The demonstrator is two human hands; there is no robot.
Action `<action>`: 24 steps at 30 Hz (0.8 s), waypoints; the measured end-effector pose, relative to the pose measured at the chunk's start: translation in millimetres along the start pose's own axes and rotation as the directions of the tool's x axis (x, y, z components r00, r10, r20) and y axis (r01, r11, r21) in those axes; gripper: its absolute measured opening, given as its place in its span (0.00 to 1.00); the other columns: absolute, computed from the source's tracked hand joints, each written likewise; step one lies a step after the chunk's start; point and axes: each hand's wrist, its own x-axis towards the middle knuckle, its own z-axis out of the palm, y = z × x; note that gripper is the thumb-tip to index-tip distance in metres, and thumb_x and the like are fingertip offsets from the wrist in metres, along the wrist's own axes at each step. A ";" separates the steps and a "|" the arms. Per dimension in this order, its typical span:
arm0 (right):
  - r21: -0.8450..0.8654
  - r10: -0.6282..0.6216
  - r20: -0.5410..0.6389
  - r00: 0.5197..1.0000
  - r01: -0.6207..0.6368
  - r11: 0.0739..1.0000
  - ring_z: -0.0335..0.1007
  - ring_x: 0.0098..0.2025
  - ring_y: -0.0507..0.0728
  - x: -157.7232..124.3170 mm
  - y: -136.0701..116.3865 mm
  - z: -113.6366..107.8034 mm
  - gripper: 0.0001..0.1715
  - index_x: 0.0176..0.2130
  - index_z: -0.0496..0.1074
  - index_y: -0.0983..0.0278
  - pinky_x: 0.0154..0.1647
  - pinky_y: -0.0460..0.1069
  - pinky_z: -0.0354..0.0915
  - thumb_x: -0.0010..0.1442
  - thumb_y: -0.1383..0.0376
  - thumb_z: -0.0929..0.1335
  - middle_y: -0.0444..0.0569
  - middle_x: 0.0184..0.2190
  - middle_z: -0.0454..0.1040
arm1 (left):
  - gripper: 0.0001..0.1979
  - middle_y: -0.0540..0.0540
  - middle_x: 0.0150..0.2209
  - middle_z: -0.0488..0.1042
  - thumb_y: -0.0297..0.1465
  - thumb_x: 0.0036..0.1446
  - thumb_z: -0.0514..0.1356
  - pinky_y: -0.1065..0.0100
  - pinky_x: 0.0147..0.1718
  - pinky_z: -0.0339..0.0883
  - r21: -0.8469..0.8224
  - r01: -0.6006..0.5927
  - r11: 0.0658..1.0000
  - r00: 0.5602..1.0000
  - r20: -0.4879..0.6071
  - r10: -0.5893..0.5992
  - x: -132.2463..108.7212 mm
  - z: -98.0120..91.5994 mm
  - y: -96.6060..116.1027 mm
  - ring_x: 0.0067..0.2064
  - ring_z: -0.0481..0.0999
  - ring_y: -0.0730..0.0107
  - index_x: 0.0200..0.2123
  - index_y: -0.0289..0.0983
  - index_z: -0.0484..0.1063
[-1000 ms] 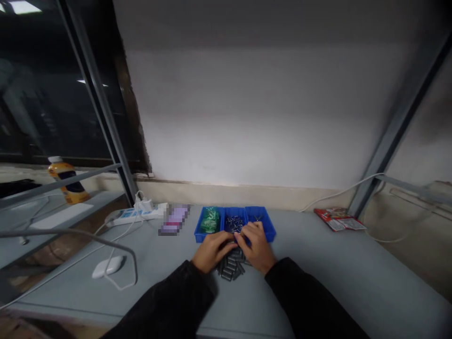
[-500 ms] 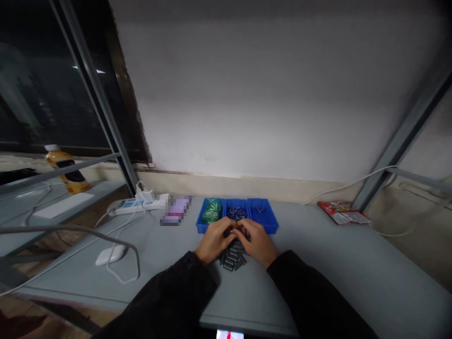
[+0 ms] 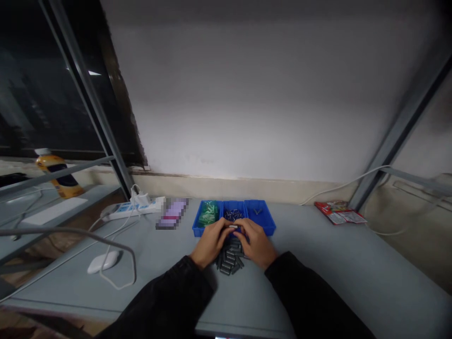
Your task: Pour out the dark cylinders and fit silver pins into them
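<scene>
Since a small pale piece (image 3: pixel 233 226) now shows at the fingertips, the left hand (image 3: pixel 212 243) and right hand (image 3: pixel 256 243) seem to pinch it, though that is hard to tell, at lower centre, above the dark cylinders (image 3: pixel 228 262) and against the blue divided tray (image 3: pixel 267 227).

Left hand (image 3: pixel 212 243) and right hand (image 3: pixel 256 243) low, palms down, fingers curled, tips close together at centre; forearms in black sleeves (image 3: pixel 165 296) angled inward.

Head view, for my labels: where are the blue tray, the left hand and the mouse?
blue tray (image 3: pixel 265 217), head view, floor of the right compartment
left hand (image 3: pixel 211 243), head view, back of the hand
mouse (image 3: pixel 104 262), head view, top of the shell
</scene>
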 end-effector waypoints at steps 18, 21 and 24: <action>-0.067 0.066 -0.058 0.996 -0.069 0.995 0.70 0.34 0.55 -3.0 6.5 6.8 0.15 0.35 0.68 0.62 0.36 0.50 0.62 0.72 0.64 0.59 0.47 0.30 0.72 | 0.09 0.47 0.35 0.76 0.36 0.66 0.61 0.70 0.39 0.67 -0.065 -0.054 0.996 0.998 -0.036 0.051 -1.5 5.0 1.0 0.37 0.74 0.70 0.40 0.36 0.72; -0.034 0.104 -0.054 0.993 -0.106 0.994 0.70 0.35 0.55 -3.1 1.1 5.7 0.14 0.36 0.69 0.61 0.38 0.50 0.63 0.72 0.64 0.59 0.47 0.31 0.73 | 0.08 0.46 0.37 0.77 0.35 0.68 0.58 0.69 0.42 0.67 -0.086 -0.034 0.996 0.997 -0.067 0.028 -3.0 5.0 1.3 0.39 0.75 0.68 0.39 0.36 0.72; -0.001 0.124 -0.047 0.991 -0.124 0.992 0.71 0.39 0.56 -3.0 -0.1 3.3 0.07 0.44 0.69 0.61 0.42 0.50 0.65 0.71 0.64 0.62 0.48 0.36 0.74 | 0.10 0.45 0.36 0.77 0.35 0.70 0.55 0.69 0.40 0.67 -0.087 0.021 0.996 0.997 -0.072 -0.027 -2.6 5.5 -0.7 0.38 0.75 0.68 0.38 0.36 0.72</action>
